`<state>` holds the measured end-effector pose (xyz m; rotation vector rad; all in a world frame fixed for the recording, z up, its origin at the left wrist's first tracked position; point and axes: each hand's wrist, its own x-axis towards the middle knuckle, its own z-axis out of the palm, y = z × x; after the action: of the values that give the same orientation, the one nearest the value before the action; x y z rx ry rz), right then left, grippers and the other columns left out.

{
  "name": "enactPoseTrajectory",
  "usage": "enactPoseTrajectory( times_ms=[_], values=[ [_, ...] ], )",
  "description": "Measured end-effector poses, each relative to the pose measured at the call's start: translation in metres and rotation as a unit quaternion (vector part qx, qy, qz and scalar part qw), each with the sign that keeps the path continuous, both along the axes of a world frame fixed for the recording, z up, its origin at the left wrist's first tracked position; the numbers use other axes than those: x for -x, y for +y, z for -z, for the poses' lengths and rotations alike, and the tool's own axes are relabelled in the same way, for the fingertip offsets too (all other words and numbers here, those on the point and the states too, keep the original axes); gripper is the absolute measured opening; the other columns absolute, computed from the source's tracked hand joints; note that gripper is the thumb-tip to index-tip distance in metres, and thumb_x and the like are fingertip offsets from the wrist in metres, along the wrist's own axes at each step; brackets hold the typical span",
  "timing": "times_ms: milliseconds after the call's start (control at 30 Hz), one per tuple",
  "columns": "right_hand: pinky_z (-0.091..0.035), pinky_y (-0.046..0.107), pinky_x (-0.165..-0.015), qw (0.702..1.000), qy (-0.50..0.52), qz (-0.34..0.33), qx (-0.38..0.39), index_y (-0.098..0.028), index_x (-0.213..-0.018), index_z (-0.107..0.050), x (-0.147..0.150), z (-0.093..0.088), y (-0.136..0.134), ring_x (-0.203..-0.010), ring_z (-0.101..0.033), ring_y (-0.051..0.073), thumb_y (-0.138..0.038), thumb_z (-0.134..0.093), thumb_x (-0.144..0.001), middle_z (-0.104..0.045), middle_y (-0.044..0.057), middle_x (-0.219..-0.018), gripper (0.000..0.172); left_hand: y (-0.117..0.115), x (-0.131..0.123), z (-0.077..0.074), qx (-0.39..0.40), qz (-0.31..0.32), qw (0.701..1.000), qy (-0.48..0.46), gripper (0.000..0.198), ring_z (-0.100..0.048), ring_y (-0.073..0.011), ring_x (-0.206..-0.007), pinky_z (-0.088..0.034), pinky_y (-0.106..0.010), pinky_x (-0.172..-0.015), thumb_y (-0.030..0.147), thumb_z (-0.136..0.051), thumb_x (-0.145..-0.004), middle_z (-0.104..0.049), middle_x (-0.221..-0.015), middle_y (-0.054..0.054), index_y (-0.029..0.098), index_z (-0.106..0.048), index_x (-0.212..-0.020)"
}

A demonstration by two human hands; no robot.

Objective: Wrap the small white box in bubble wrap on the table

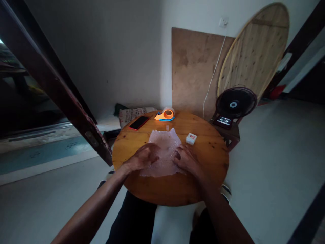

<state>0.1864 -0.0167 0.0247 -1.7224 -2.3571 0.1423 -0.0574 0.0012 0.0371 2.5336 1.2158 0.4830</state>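
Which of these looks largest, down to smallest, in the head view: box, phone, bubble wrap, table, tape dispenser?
1. Table
2. Bubble wrap
3. Phone and tape dispenser: too alike to rank
4. Box, smallest though slightly nearer the camera than that pair

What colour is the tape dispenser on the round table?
The tape dispenser is mostly bright orange, with blue along its lower edge, seen in the head view.

The left hand [146, 156] and right hand [186, 158] lay on opposite sides of the bubble wrap [165, 144], spread on a round wooden table [162, 193]. A white box [191, 138] sat near the right hand; a phone [138, 123] and tape dispenser [160, 117] lay farther back.
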Motion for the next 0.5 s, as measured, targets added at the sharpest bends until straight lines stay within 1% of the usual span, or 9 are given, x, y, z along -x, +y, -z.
enactPoseTrajectory(
  times_ms=[67,100,133,200,267,367,433,500],
  values=[
    [-0.036,0.035,-0.093,1.0,0.002,0.0,0.0,-0.016,-0.105,-0.064,0.0,0.001,0.0,-0.109,-0.05,0.025,-0.032,-0.052,-0.083,-0.059,0.011,-0.115,0.03,0.004,-0.022,-0.006,0.009,0.016,1.0,-0.004,0.043,-0.048,-0.0237,-0.126,-0.038,-0.038,-0.108,0.036,-0.048,-0.089,-0.053,-0.136,-0.008,0.019,-0.054,-0.129],
    [-0.037,0.036,-0.093,1.0,0.003,0.001,0.001,-0.017,-0.107,-0.063,0.0,0.002,0.001,-0.11,-0.05,0.025,-0.033,-0.052,-0.083,-0.059,0.012,-0.117,0.031,0.006,-0.032,-0.007,0.016,0.024,1.0,0.006,0.043,-0.048,-0.0243,-0.126,-0.038,-0.038,-0.108,0.035,-0.049,-0.088,-0.053,-0.136,-0.007,0.02,-0.055,-0.128],
    [-0.037,0.036,-0.094,1.0,0.002,0.002,0.002,-0.016,-0.108,-0.063,0.0,0.003,0.001,-0.111,-0.049,0.026,-0.033,-0.052,-0.083,-0.059,0.012,-0.119,0.032,0.009,-0.041,-0.006,0.023,0.048,0.998,0.023,0.045,-0.046,-0.0255,-0.129,-0.037,-0.039,-0.109,0.036,-0.051,-0.087,-0.053,-0.136,-0.007,0.021,-0.054,-0.129],
    [-0.036,0.037,-0.096,1.0,0.0,0.007,0.0,-0.016,-0.111,-0.063,-0.002,0.005,0.002,-0.112,-0.049,0.027,-0.035,-0.054,-0.082,-0.058,0.012,-0.12,0.035,0.015,-0.053,0.0,0.037,0.095,0.994,0.04,0.055,-0.042,-0.0268,-0.132,-0.035,-0.04,-0.111,0.043,-0.057,-0.083,-0.051,-0.138,-0.006,0.023,-0.049,-0.134],
    [-0.035,0.037,-0.097,1.0,-0.001,0.009,-0.004,-0.016,-0.109,-0.063,-0.005,0.006,0.003,-0.112,-0.048,0.028,-0.035,-0.055,-0.083,-0.059,0.012,-0.119,0.034,0.02,-0.059,0.012,0.041,0.104,0.993,0.033,0.069,-0.035,-0.0286,-0.137,-0.03,-0.042,-0.114,0.054,-0.057,-0.082,-0.042,-0.146,-0.009,0.021,-0.042,-0.141],
    [-0.035,0.035,-0.096,1.0,0.002,0.007,-0.005,-0.016,-0.106,-0.064,-0.014,0.005,0.005,-0.11,-0.049,0.026,-0.03,-0.052,-0.084,-0.061,0.012,-0.116,0.028,0.023,-0.06,0.029,0.02,0.084,0.995,0.039,0.082,-0.021,-0.0339,-0.143,-0.017,-0.049,-0.117,0.06,-0.058,-0.079,-0.026,-0.154,-0.017,0.014,-0.037,-0.144],
    [-0.034,0.035,-0.096,1.0,0.005,0.01,-0.002,-0.016,-0.105,-0.063,-0.022,0.004,0.007,-0.109,-0.049,0.025,-0.027,-0.053,-0.083,-0.061,0.012,-0.116,0.027,0.022,-0.059,0.036,0.006,0.081,0.996,0.039,0.087,-0.016,-0.0357,-0.144,-0.012,-0.052,-0.117,0.065,-0.058,-0.076,-0.021,-0.156,-0.018,0.016,-0.036,-0.145],
    [-0.034,0.035,-0.097,1.0,0.012,0.019,0.001,-0.016,-0.103,-0.064,-0.029,0.003,0.008,-0.11,-0.049,0.025,-0.027,-0.054,-0.083,-0.06,0.012,-0.115,0.025,0.021,-0.06,0.037,0.007,0.085,0.996,0.038,0.093,-0.015,-0.0367,-0.144,-0.012,-0.054,-0.117,0.072,-0.059,-0.071,-0.019,-0.156,-0.017,0.019,-0.036,-0.145]
  ],
)
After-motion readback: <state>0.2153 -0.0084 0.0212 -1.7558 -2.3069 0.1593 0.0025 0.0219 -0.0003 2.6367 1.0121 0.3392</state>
